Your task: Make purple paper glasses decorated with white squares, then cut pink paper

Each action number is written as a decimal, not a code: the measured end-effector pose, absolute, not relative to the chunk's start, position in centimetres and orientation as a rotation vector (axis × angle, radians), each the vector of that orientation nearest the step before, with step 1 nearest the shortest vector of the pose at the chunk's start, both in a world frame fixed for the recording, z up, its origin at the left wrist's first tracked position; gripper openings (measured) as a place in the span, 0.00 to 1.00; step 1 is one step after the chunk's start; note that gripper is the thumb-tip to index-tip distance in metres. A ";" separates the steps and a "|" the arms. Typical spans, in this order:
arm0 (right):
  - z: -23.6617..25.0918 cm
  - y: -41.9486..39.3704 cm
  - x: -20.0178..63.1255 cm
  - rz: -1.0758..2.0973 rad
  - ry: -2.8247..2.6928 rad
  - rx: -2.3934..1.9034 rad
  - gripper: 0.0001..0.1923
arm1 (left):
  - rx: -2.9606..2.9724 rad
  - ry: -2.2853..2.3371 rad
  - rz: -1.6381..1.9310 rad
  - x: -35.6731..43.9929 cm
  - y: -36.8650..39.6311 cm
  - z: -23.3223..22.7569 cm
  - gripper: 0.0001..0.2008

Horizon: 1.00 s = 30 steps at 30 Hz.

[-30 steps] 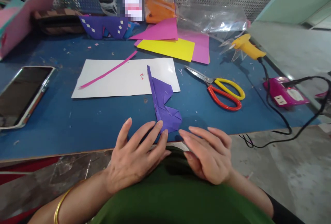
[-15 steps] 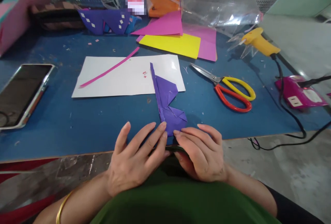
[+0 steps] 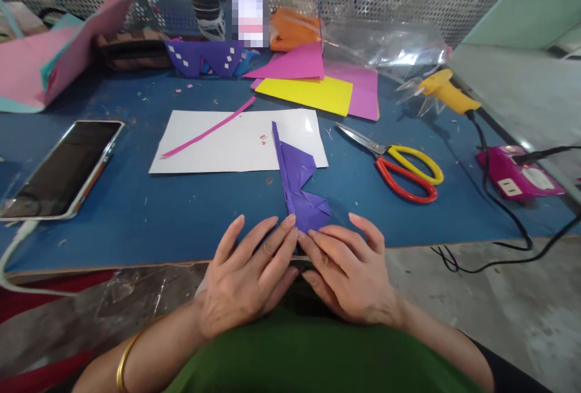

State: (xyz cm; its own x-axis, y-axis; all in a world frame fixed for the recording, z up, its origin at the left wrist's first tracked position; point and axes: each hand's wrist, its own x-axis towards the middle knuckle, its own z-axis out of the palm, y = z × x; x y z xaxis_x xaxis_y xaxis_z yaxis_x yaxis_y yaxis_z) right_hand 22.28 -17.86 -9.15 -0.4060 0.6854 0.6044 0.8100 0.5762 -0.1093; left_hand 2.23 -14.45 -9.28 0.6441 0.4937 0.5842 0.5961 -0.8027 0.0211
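Note:
A purple folded paper piece (image 3: pixel 297 166), wide at two lobes with a narrow folded strip along its left side, lies over the table and the right part of a white sheet (image 3: pixel 213 145). My left hand (image 3: pixel 256 266) rests with fingers spread, its fingertips touching the paper's near left corner. Beside it, my right hand (image 3: pixel 347 266) presses stretched fingertips on the near edge. The fingertips of both hands almost meet there, and both thumbs sit lower, by the table's edge. A thin pink strip (image 3: pixel 209 129) lies slantwise on the white sheet.
Scissors (image 3: pixel 385 160) lie right of the paper. A yellow glue gun (image 3: pixel 447 90) and pink power socket (image 3: pixel 517 172) with black cable stand farther right. A phone (image 3: pixel 63 169) is at left. Behind are a purple paper mask (image 3: pixel 200 57), yellow sheet (image 3: pixel 306 95) and pink sheets (image 3: pixel 290 63).
The view has tilted up and shifted left. My right fingertips have slid left along the paper's near edge, closer to my left hand. The purple paper keeps its place on the white sheet.

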 end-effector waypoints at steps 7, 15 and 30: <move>-9.2 -17.9 23.0 -0.141 -2.236 -1.158 0.18 | -2.723 -0.873 -0.917 2.1 -14.3 -9.3 0.23; -8.8 -18.1 24.2 -0.073 -1.929 -1.294 0.17 | -2.673 -1.201 -1.261 2.8 -14.7 -8.8 0.21; -6.9 -16.4 22.5 0.068 -1.969 -1.229 0.05 | -2.801 -1.468 -1.152 3.9 -14.1 -6.5 0.05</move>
State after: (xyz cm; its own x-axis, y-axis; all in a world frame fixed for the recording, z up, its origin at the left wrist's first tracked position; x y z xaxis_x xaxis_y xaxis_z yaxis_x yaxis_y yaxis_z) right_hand 22.48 -16.37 -6.95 -0.2110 0.7768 0.5934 0.7339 0.5269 -0.4287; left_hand 3.90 -14.08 -6.54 0.3929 0.7931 0.4654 0.6406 -0.5992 0.4802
